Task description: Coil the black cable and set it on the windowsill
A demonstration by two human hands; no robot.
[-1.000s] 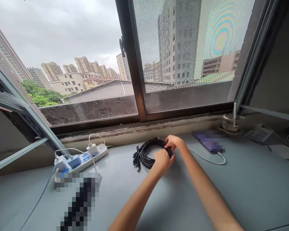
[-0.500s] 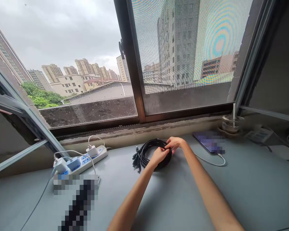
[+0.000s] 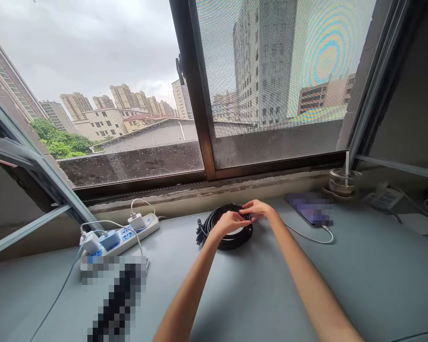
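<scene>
A coil of black cable (image 3: 225,237) lies on the grey sill top (image 3: 257,289) below the window, its plug ends bunched at the coil's left side. My left hand (image 3: 230,221) reaches over the middle of the coil with fingers curled onto its far loops. My right hand (image 3: 256,209) meets it at the coil's far right edge, fingers pinched on the cable there. Both forearms stretch in from the bottom of the view.
A white power strip (image 3: 119,235) with chargers plugged in lies at the left. A phone (image 3: 308,209) on a white lead rests right of the coil, and a glass jar (image 3: 343,182) stands by the window frame. A blurred dark object (image 3: 116,304) is at lower left.
My left hand has moved from the coil's near right edge up and over to its far side, close to my right hand. The coil has shifted slightly away from me.
</scene>
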